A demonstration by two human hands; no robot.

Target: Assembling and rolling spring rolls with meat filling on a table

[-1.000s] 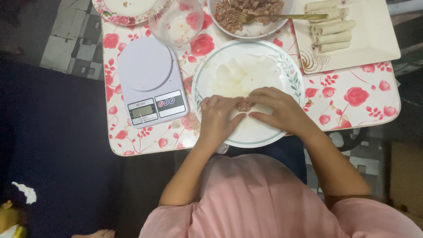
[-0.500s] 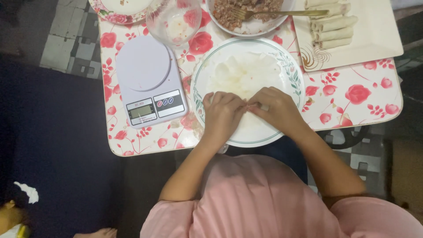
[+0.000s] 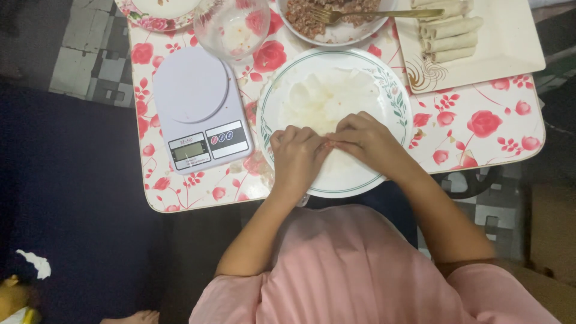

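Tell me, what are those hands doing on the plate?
A person's left hand and right hand press together on a thin white wrapper lying on a round plate. Finished rolls sit on a tray, beside a bowl of minced filling. A kitchen scale stands to the left.

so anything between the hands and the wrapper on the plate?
Nothing visible. Left hand and right hand already rest on the white wrapper in the green-rimmed plate, fingertips meeting at its near edge.
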